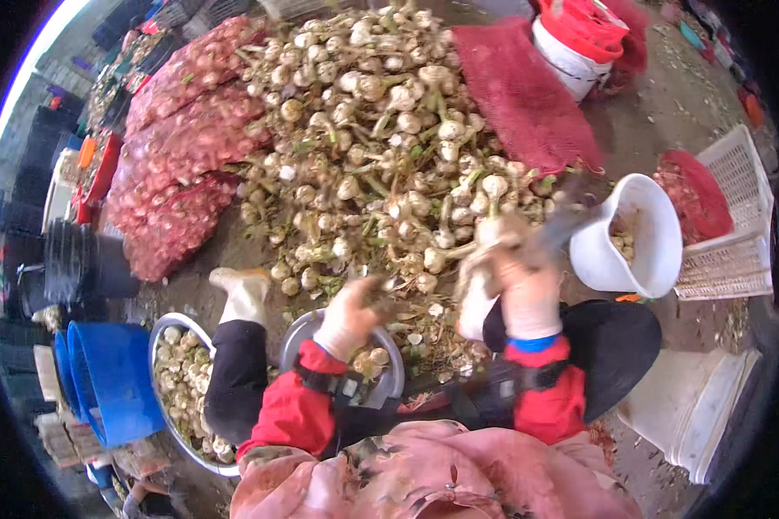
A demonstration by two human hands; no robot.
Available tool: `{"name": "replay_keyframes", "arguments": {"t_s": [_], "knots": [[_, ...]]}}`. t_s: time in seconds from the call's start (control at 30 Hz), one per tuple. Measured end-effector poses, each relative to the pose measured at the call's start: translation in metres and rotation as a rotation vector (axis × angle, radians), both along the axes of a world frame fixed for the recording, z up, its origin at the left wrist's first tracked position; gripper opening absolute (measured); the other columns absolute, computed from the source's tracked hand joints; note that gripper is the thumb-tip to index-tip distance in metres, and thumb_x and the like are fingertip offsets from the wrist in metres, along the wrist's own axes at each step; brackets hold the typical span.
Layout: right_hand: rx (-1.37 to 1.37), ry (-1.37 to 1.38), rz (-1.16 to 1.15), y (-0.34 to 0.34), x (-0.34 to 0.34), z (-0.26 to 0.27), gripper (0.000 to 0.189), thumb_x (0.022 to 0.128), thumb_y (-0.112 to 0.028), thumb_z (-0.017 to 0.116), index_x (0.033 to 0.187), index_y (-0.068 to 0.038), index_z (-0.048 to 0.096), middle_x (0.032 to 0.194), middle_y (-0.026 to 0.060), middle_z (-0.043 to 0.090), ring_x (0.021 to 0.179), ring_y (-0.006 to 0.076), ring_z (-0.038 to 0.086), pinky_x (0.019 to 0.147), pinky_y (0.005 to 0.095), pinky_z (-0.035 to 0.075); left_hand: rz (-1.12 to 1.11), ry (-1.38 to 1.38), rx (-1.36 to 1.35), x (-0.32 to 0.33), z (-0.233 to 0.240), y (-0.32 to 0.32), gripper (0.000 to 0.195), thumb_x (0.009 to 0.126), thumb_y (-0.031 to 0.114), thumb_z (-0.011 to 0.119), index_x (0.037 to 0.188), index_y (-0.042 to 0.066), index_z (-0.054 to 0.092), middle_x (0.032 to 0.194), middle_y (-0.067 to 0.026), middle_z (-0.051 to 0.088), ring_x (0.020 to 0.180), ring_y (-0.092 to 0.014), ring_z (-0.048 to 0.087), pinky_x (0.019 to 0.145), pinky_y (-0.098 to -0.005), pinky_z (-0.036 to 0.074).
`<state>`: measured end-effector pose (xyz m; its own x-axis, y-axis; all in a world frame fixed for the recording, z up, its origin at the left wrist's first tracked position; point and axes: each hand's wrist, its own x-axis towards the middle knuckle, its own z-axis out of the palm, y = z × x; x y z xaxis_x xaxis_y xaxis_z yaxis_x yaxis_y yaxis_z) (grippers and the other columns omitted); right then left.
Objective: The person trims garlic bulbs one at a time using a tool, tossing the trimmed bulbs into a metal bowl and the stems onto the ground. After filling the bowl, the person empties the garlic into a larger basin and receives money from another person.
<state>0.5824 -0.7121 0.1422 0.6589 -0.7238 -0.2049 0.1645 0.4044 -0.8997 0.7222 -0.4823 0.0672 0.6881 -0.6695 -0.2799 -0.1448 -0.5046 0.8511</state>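
Note:
A heap of garlic bulbs with stalks (363, 143) covers the ground before me. My left hand (354, 314), its fingers curled, is over the far rim of a grey basin (396, 363) with a few bulbs in it. Motion blur hides whether a small dark thing at its fingertips is held. My right hand (529, 282) is at the heap's near right edge, closed around a blurred grey tool (568, 227) that points up and right; its exact kind is unclear. Just left of that hand are a garlic bulb (490, 230) and pale stalks, and blur hides whether they are gripped.
Filled red mesh sacks (188, 143) lie left of the heap. A flat red mesh sack (526, 97) lies at its right. A white bucket (659, 240) stands near my right knee. On the left are a blue tub (117, 383) and a basin (162, 318) of bulbs.

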Motion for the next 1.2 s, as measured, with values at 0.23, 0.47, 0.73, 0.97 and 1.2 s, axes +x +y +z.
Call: {"name": "replay_keyframes", "arguments": {"t_s": [0.23, 0.47, 0.73, 0.97, 1.2], "knots": [[-0.783, 0.175, -0.575, -0.121, -0.078, 0.048, 0.049, 0.091, -0.007, 0.062, 0.137, 0.000, 0.046, 0.111, 0.0058, 0.062, 0.078, 0.0110, 0.059, 0.055, 0.0207, 0.048, 0.112, -0.458, 0.676, 0.106, -0.099, 0.016, 0.058, 0.072, 0.018, 0.067, 0.127, 0.007, 0.056, 0.107, -0.0203, 0.066, 0.105, -0.035, 0.062, 0.090, -0.0423, 0.049], [-0.113, 0.347, 0.019, 0.015, 0.009, -0.047, 0.040, 0.084, -0.014, 0.070, 0.122, -0.007, 0.059, 0.100, 0.0045, 0.065, 0.085, 0.0176, 0.062, 0.077, 0.0318, 0.051, -0.004, -0.389, 0.991, 0.144, -0.138, -0.039, 0.051, 0.071, 0.020, 0.071, 0.118, 0.006, 0.055, 0.111, -0.0202, 0.066, 0.112, -0.038, 0.058, 0.094, -0.0455, 0.045], [-0.423, 0.535, 0.430, 0.073, 0.039, -0.111, 0.046, 0.077, -0.027, 0.073, 0.116, -0.006, 0.061, 0.106, 0.0189, 0.064, 0.099, 0.0368, 0.062, 0.087, 0.0406, 0.049, 0.259, -0.271, 0.377, 0.151, -0.127, 0.011, 0.071, 0.067, 0.020, 0.079, 0.130, 0.001, 0.051, 0.113, -0.0157, 0.066, 0.102, -0.029, 0.064, 0.088, -0.0359, 0.051], [-0.792, 0.325, 0.423, 0.082, 0.027, -0.107, 0.032, 0.074, -0.020, 0.074, 0.104, -0.009, 0.066, 0.094, 0.0155, 0.064, 0.091, 0.0356, 0.063, 0.078, 0.0420, 0.051, 0.271, 0.296, -0.306, 0.036, -0.003, 0.010, 0.073, 0.067, 0.000, 0.074, 0.132, 0.011, 0.044, 0.103, -0.0038, 0.059, 0.087, -0.016, 0.058, 0.078, -0.0284, 0.050], [-1.111, 0.288, 0.701, 0.136, 0.023, -0.079, 0.021, 0.071, -0.013, 0.066, 0.092, -0.013, 0.068, 0.090, 0.0118, 0.062, 0.083, 0.0349, 0.064, 0.072, 0.0458, 0.051, 0.187, 0.090, -0.261, -0.034, 0.030, 0.079, 0.092, 0.058, 0.021, 0.093, 0.132, 0.004, 0.041, 0.112, -0.0066, 0.061, 0.106, -0.019, 0.058, 0.093, -0.0341, 0.047]]}}
